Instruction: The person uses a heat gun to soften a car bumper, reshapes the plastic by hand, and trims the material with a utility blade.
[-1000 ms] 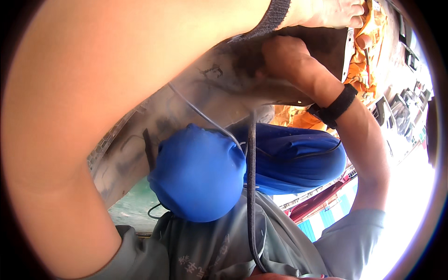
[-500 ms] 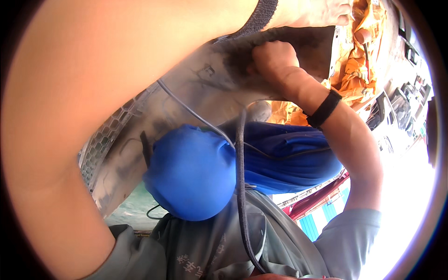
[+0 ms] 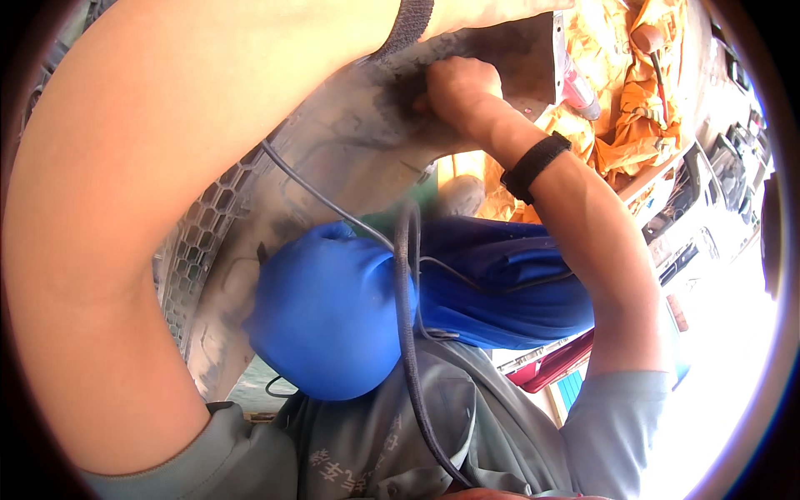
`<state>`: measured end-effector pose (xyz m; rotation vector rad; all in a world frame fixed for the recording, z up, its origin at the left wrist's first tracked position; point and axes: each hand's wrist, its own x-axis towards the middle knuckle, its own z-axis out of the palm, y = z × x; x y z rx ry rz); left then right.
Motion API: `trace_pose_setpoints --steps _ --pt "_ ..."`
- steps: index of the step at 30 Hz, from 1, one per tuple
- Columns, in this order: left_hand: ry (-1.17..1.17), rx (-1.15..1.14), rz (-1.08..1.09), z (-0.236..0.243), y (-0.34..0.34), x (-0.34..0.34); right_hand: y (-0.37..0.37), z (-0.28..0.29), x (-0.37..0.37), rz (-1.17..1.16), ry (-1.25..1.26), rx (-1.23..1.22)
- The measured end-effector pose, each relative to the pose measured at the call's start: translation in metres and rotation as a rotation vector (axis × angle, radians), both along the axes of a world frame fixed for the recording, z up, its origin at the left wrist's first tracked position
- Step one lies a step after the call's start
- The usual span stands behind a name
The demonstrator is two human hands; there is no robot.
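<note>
Across my knees (image 3: 333, 317) in blue trousers lies a dusty grey car bumper (image 3: 358, 150), its inner side facing me. My right hand (image 3: 462, 87) is closed in a fist against the dark part of this inner surface; whatever its fingers hold is hidden. Over the bumper's far edge reaches my left arm, and my left hand (image 3: 492, 12) is mostly cut off by the top of the picture, its fingers not showing clearly. Beyond the bumper's right end, a red tool with a grey tip (image 3: 581, 90) pokes out, partly hidden.
A grey cable (image 3: 321, 193) runs over the bumper and my legs, and a thicker dark strap (image 3: 406, 275) hangs before me. Crumpled orange sheeting (image 3: 617, 62) covers the ground at the right, with a mallet (image 3: 647, 40) on it. Black honeycomb mesh (image 3: 204, 229) edges the bumper's left part.
Both hands and the bumper's right end have shifted left and upward in view. The red tool has come into sight past that end. My right hand stays closed.
</note>
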<state>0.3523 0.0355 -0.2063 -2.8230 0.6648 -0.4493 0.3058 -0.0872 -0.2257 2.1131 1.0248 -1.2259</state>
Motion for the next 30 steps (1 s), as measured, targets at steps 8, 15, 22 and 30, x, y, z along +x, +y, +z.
trace_pose_setpoints --steps 8,15,22,30 --pt "-0.019 0.117 -0.041 -0.001 -0.012 -0.001 0.003 -0.010 0.001 -0.053 0.013 0.010" --pt "0.021 0.026 -0.011 -0.008 -0.011 0.003 -0.008 -0.011 -0.003 -0.102 -0.075 0.089" --pt "-0.017 0.014 0.018 0.002 0.000 0.001 0.003 0.015 0.002 -0.057 0.006 0.049" --pt "-0.095 -0.057 0.023 0.035 0.036 -0.022 0.013 0.168 0.021 -0.087 -0.021 0.555"
